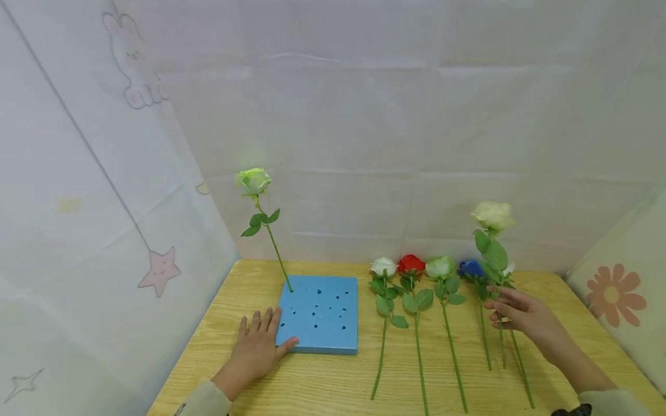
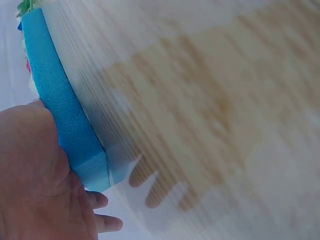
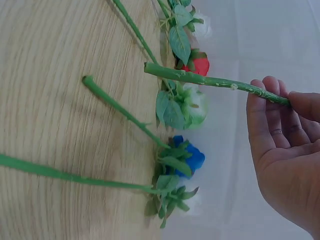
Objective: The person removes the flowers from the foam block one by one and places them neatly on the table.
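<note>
My right hand [image 1: 531, 320] pinches the green stem [image 3: 217, 82] of a white rose [image 1: 492, 215] between thumb and fingers. The flower is upright, raised off the table, with the stem's cut end hanging free. My left hand [image 1: 256, 351] rests at the near left corner of a blue foam block [image 1: 333, 340], fingers spread and thumb along its front edge. Several small holes dot the block's top. A pale green rose [image 1: 254, 181] stands in a hole near its far left corner, leaning left.
Right of the block, a white rose [image 1: 383, 266], a red rose [image 1: 411, 264], a green-white rose [image 1: 440, 267] and a blue rose [image 1: 470, 268] lie in a row, heads toward the back wall. Another white rose [image 3: 190, 201] lies beside the blue one. A patterned cloth [image 1: 333, 127] hangs behind the wooden table [image 1: 333, 387].
</note>
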{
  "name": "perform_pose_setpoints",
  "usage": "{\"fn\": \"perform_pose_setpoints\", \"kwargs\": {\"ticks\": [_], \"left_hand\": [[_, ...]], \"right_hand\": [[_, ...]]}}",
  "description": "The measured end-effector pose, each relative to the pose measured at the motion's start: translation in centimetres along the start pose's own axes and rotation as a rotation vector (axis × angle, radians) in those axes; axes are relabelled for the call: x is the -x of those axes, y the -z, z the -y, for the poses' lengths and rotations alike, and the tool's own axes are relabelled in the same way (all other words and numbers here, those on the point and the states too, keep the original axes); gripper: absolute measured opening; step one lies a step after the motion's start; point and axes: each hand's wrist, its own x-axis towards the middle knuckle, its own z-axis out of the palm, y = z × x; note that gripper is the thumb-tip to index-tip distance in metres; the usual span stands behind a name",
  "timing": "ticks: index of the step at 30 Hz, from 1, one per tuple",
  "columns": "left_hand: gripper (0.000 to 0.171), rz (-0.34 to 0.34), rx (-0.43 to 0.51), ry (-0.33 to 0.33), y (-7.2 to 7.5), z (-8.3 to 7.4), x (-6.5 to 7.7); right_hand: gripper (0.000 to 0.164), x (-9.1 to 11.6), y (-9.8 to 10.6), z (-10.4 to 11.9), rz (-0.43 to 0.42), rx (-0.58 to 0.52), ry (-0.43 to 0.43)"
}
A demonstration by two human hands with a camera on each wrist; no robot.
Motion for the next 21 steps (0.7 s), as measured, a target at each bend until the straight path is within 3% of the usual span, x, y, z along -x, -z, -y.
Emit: {"fn": "perform_pose_setpoints", "kwargs": {"ticks": [21], "left_hand": [[0.097, 0.011, -0.004, 0.003, 0.1, 0.0, 0.1]], "right_hand": [[0.073, 1.7, 3.7, -2.9, 0.018, 0.076, -0.130]]}}
